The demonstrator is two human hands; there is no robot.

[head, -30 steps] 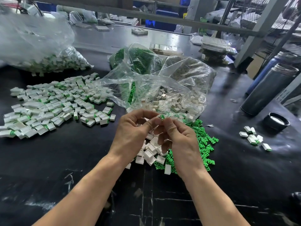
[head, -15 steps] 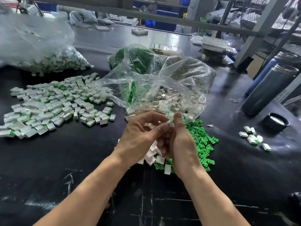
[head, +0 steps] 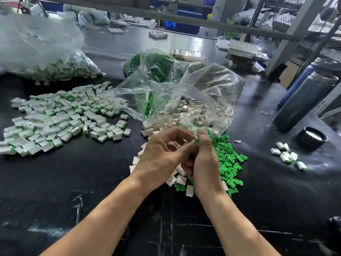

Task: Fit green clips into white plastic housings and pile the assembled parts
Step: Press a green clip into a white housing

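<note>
Fingertips of the left hand (head: 162, 159) and right hand (head: 204, 163) pinch together on one white housing (head: 191, 141) with a green clip (head: 196, 141) at its edge, each grip narrow, apparently to press the clip home. Loose clips (head: 228, 161) and housings (head: 180, 179) lie just beneath for quick reach. Assembled parts (head: 60, 119) sit piled well left on the counter (head: 73, 172), apart from raw stock.

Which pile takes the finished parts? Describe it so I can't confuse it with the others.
On the black table, look left of the hands, in front of the big clear bag. The assembled pile is the wide loose spread of white housings showing green edges; the heaps under the hands are plain white or all green.
</note>
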